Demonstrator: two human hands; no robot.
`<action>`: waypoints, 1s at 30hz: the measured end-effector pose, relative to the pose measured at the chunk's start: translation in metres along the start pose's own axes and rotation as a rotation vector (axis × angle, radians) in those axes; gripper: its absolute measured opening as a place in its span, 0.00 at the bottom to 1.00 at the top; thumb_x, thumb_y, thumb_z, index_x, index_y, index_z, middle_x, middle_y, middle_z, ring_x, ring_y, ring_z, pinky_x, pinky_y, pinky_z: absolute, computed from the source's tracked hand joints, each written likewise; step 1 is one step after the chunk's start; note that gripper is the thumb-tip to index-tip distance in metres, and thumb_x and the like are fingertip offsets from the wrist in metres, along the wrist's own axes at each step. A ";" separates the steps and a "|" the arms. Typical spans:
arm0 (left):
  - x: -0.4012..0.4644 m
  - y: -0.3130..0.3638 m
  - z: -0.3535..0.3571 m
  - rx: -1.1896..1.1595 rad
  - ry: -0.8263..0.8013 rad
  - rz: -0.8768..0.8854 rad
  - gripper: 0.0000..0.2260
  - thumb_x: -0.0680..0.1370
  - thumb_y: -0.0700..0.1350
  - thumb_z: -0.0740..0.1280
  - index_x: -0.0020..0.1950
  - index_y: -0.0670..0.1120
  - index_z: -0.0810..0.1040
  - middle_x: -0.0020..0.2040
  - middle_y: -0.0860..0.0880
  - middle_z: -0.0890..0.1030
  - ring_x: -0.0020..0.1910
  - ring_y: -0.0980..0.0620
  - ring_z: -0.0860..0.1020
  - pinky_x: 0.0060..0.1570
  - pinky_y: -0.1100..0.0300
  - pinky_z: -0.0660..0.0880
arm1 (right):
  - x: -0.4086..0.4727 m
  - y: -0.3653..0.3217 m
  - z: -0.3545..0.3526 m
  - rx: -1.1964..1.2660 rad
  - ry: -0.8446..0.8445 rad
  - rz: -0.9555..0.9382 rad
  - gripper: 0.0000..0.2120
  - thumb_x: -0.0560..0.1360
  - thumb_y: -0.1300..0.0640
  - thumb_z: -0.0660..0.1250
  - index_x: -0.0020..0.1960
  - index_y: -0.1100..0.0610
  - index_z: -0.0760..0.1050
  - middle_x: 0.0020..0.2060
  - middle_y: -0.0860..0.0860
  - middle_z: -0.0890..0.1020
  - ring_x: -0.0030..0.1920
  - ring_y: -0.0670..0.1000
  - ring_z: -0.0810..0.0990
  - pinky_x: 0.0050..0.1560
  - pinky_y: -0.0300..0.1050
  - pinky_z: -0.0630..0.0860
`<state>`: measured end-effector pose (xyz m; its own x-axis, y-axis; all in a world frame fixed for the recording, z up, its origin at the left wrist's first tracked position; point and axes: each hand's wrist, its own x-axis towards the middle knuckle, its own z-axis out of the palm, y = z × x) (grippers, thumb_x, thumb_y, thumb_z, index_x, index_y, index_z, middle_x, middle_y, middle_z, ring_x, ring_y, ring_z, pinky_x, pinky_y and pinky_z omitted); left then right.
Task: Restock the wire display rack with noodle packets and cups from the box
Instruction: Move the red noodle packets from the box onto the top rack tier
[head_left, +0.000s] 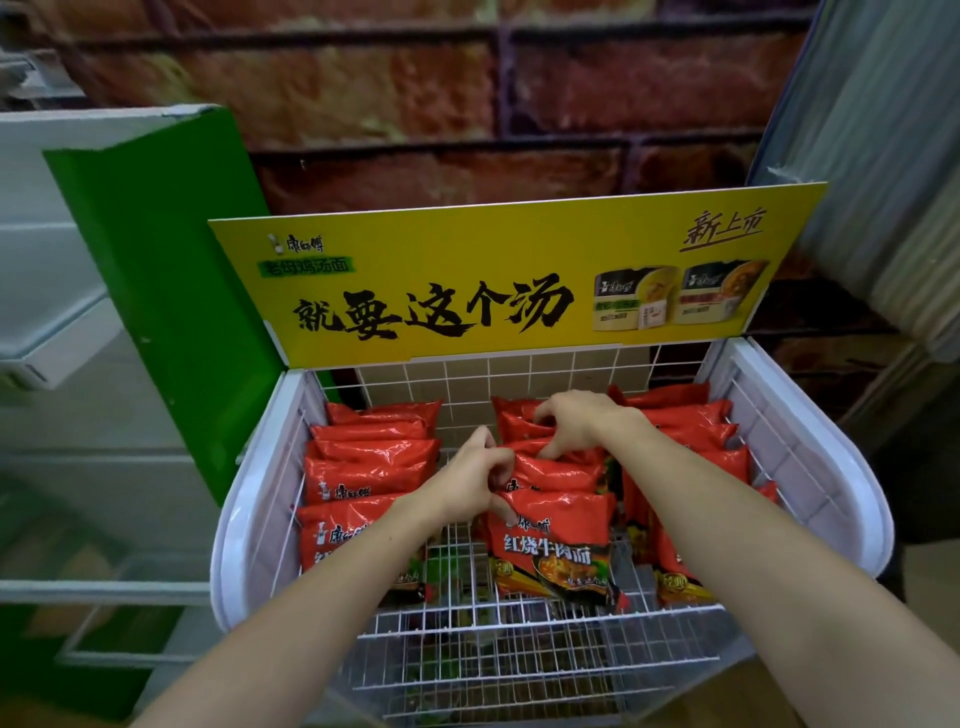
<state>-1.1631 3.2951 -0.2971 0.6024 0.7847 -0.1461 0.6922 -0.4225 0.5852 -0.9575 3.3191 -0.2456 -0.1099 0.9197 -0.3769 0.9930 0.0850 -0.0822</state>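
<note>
Straightening the middle row of noodle packets (550, 540) on the top shelf of the wire rack (519, 639): left hand (467, 480) pinches the near packet's upper edge, right hand (574, 421) curls its fingers over packets further back. Full rows flank it left (363, 467) and right (691, 441). Advisable: press the row rearward evenly, keeping faces forward under the yellow header sign (493, 286). No box in view.
</note>
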 end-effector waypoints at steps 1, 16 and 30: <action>-0.001 -0.002 0.000 -0.006 0.008 -0.002 0.22 0.63 0.49 0.84 0.41 0.51 0.70 0.51 0.54 0.65 0.49 0.54 0.69 0.46 0.64 0.73 | 0.001 -0.001 -0.001 -0.013 0.012 -0.009 0.38 0.66 0.36 0.76 0.73 0.44 0.71 0.65 0.47 0.79 0.64 0.54 0.78 0.58 0.50 0.75; -0.013 -0.005 -0.001 0.074 0.124 -0.080 0.26 0.61 0.55 0.84 0.39 0.50 0.68 0.48 0.55 0.64 0.50 0.51 0.69 0.50 0.51 0.77 | 0.011 -0.017 0.015 0.193 0.102 -0.095 0.30 0.73 0.43 0.75 0.72 0.43 0.69 0.68 0.53 0.68 0.66 0.59 0.73 0.61 0.55 0.77; -0.022 -0.014 0.026 -0.346 0.426 -0.068 0.32 0.74 0.62 0.72 0.72 0.53 0.63 0.72 0.54 0.60 0.73 0.53 0.59 0.73 0.51 0.59 | -0.029 0.002 0.074 1.497 0.511 0.306 0.19 0.82 0.39 0.60 0.65 0.49 0.74 0.57 0.45 0.80 0.61 0.50 0.78 0.67 0.54 0.73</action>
<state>-1.1759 3.2717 -0.3232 0.2974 0.9494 0.1008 0.5097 -0.2471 0.8241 -0.9551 3.2639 -0.3029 0.4044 0.8822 -0.2413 0.0077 -0.2672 -0.9636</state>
